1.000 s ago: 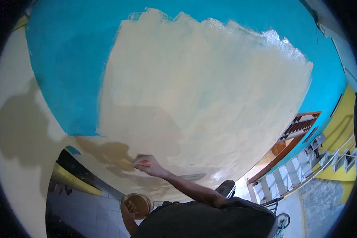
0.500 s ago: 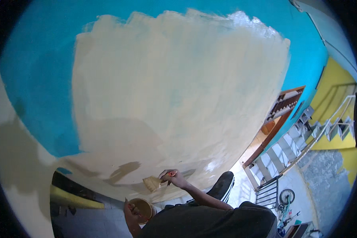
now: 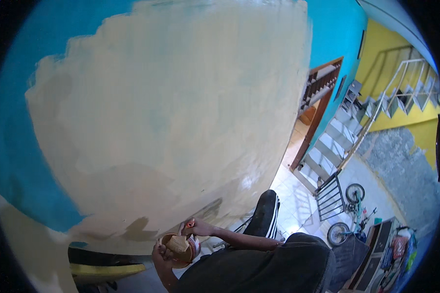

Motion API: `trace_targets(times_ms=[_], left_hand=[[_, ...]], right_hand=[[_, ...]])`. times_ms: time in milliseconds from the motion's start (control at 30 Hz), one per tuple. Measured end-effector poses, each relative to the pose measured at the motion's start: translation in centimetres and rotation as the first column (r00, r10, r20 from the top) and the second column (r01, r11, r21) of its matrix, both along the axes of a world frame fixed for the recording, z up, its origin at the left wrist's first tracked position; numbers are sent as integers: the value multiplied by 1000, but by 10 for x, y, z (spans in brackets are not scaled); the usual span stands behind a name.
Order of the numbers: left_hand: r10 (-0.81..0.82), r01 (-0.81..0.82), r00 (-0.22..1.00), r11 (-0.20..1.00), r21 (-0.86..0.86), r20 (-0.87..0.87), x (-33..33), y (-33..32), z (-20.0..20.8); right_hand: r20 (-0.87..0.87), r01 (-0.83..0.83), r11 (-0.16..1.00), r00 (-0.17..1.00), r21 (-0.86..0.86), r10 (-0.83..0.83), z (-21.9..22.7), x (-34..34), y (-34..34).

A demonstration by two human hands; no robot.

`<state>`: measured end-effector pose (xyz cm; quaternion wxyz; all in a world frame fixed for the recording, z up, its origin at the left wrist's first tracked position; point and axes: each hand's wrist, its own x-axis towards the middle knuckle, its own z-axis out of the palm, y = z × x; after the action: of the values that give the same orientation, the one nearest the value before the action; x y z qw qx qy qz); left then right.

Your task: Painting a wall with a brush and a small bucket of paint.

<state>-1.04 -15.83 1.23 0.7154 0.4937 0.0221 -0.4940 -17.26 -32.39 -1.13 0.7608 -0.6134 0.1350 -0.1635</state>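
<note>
My left hand [image 3: 162,254] is closed on the near-left rim of a small paint bucket [image 3: 196,248], which is tilted so its inside shows. My right hand [image 3: 190,227] grips a wide paintbrush [image 3: 179,243] by its reddish handle. The brush's pale bristles are down within the bucket's mouth; whether they touch paint is hard to make out. In front of me rises a wall with a large patch of cream paint [image 3: 181,107] over bright blue paint [image 3: 14,161]. Bluish tint shows faintly through the cream, and the patch's upper edge is ragged.
A doorway with a brown frame [image 3: 314,129] opens on the right. Beyond it are striped stairs [image 3: 335,141] with a pale handrail [image 3: 376,115], a low black gate [image 3: 330,197] and a small bicycle [image 3: 353,215]. A yellow ledge [image 3: 107,269] lies at lower left. My raised leg [image 3: 263,215] is near the wall.
My right hand has brought the brush left and down, from beside the wall into the bucket. The bucket has come up and right with my left hand. The view has shifted rightward.
</note>
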Motion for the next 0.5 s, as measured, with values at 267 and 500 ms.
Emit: trace_targets(times_ms=[267,500], left_hand=[[-128,72,956,975,212,263,-19,-20,1],[-164,49,924,947,318,346,-22,-23,-18]], right_hand=[[24,-146,915,986,-377,167,-27,-1,6],[-147,-312,586,939,-747,312,-20,22,32]])
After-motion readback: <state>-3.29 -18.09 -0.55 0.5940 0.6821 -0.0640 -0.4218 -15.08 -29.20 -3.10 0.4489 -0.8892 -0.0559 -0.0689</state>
